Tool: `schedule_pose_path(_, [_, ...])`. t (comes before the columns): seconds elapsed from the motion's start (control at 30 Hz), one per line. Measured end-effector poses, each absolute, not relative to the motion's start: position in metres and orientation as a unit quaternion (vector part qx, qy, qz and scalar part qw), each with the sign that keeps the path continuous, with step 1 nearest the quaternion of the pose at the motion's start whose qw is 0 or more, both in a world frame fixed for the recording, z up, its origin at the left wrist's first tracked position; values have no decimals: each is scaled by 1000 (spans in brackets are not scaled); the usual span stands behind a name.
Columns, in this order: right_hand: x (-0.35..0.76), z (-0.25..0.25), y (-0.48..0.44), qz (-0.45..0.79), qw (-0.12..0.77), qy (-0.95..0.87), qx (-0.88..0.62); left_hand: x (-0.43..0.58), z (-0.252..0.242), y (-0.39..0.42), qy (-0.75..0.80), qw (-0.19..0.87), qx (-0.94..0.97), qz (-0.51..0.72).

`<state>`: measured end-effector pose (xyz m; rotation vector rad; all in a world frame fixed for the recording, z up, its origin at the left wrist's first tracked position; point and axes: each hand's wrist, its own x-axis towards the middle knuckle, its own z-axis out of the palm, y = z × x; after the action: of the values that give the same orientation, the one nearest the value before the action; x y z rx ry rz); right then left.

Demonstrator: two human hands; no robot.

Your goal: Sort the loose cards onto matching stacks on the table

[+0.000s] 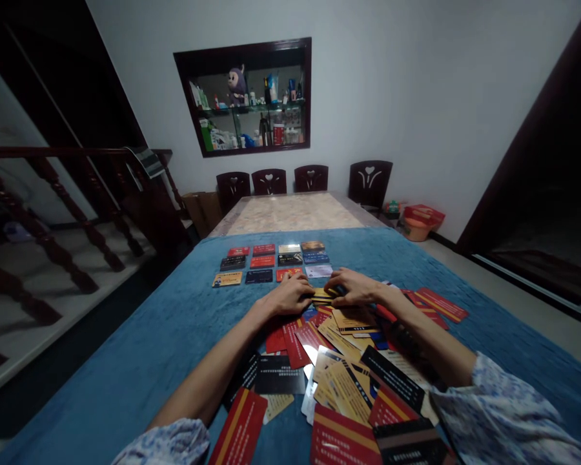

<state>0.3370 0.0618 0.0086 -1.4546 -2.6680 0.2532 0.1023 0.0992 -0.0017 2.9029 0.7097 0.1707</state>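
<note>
A yellow card [322, 297] with dark stripes lies between my two hands at the far side of a loose pile. My left hand [290, 295] has curled fingers that grip the card's left edge. From the other side, my right hand [354, 288] closes its bent fingers on the right end. Something dark shows under those right fingers, too hidden to make out. Closer to me spreads a heap of red, gold and black cards, among them a black card [281, 374] and a red card [239, 426]. Beyond my hands, several cards stand in neat rows, including a purple-white card [318, 271].
A blue cloth [174, 310] covers the near part of the table, and its bare marbled top [290, 212] shows beyond. Dark chairs [370, 184] line the far end. At left runs a wooden railing [68, 187]; a shelf niche [244, 106] is set in the wall.
</note>
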Motion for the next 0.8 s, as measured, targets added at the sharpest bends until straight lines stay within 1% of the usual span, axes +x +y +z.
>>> schedule_pose_path(0.13, [337, 11, 61, 96, 61, -873, -474, 100, 4, 98, 232, 79, 967, 63])
schedule_pose_path(0.37, [340, 17, 60, 118, 95, -861, -485, 99, 1, 109, 239, 104, 953, 151])
schedule_pose_path(0.67, [342, 0, 70, 45, 179, -847, -498, 100, -11, 117, 284, 129, 906, 286])
schedule_pose_path(0.8, [339, -5, 70, 21, 182, -825, -535, 101, -17, 121, 305, 138, 889, 313])
